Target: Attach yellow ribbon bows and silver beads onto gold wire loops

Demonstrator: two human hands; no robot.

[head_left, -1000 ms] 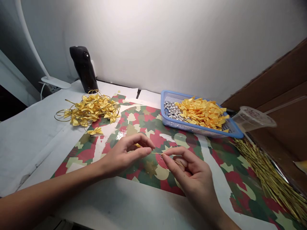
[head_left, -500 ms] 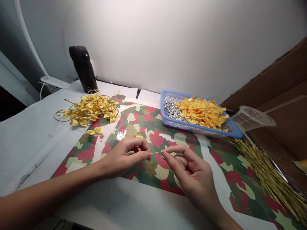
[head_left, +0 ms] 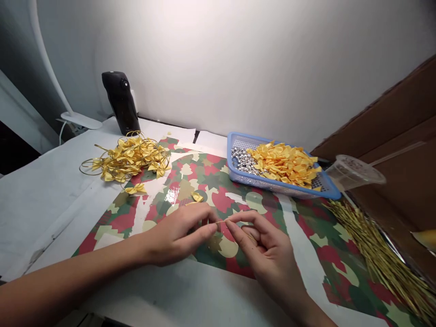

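Note:
Between my two hands runs a thin gold wire (head_left: 221,221), a short bare length of it showing. My left hand (head_left: 189,231) pinches one end between thumb and forefinger. Thumb and forefinger of my right hand (head_left: 260,243) grip it close by, and more of the wire passes back under that palm. Just beyond my left hand a yellow ribbon piece (head_left: 196,196) lies on the patterned sheet; whether the wire joins it is hidden by my fingers. Farther left rests a heap of yellow ribbon flowers on looped gold wire (head_left: 132,156).
A blue basket (head_left: 284,185) holds silver beads (head_left: 245,160) and yellow ribbon pieces (head_left: 286,163). Right of it are a clear plastic cup (head_left: 354,172) and a bundle of gold wires (head_left: 381,250). A black bottle (head_left: 121,104) and a white lamp (head_left: 81,120) stand at back left.
My hands have come slightly closer together, shortening the bare wire between them. The yellow ribbon piece beyond my left hand shows more fully. The view has shifted slightly.

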